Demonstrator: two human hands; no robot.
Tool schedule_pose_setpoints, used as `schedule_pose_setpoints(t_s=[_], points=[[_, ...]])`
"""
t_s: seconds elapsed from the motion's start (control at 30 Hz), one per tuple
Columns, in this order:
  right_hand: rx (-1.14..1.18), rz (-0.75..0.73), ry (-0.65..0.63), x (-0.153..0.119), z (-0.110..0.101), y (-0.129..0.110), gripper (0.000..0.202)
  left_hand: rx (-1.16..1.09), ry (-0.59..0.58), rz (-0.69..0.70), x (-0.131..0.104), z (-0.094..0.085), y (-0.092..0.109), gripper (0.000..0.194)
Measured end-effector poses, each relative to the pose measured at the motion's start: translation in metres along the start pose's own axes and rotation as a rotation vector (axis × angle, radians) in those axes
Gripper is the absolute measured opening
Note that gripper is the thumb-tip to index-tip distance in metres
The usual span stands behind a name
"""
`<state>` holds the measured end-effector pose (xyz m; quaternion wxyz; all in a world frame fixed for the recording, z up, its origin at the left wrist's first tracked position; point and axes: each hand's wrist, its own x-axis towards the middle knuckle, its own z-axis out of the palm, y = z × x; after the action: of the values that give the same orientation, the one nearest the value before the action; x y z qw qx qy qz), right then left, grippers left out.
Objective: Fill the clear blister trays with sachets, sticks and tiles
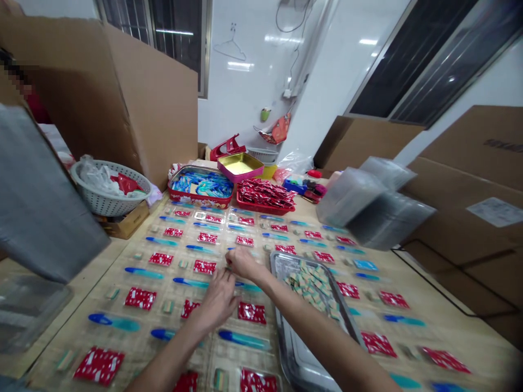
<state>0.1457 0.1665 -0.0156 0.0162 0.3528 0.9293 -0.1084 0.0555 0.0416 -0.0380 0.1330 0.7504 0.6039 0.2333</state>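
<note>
"Where are the hands held?"
"The left hand (220, 295) is held just beside the right hand (244, 263), over packets (252, 312) and pens (244, 338) laid across the tabletop (441, 329)."
"And each grip?"
"Fingers are curled; anything held cannot be made out."
"The small blocks (310, 283)?"
"Heaped in the metal tray (288, 362)."
</note>
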Motion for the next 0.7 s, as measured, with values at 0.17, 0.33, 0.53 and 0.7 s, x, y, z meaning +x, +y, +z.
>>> schedule_pose_setpoints(t_s=[0.17,0.33,0.53,0.7], points=[[-0.028,-0.033,0.048,-0.009,0.009,0.002,0.016,0.017,-0.024,0.0,0.001,-0.003,0.002,0.039],[0.011,0.0,0.118,-0.016,0.012,0.007,0.02,0.093,-0.031,0.001,0.003,0.0,0.0,0.024],[0.1,0.038,0.172,-0.023,0.015,0.008,0.021,0.137,-0.006,0.043,0.003,0.005,-0.003,0.026],[0.177,0.11,0.246,-0.054,0.012,0.002,0.018,0.253,-0.028,0.056,0.012,0.007,-0.005,0.026]])
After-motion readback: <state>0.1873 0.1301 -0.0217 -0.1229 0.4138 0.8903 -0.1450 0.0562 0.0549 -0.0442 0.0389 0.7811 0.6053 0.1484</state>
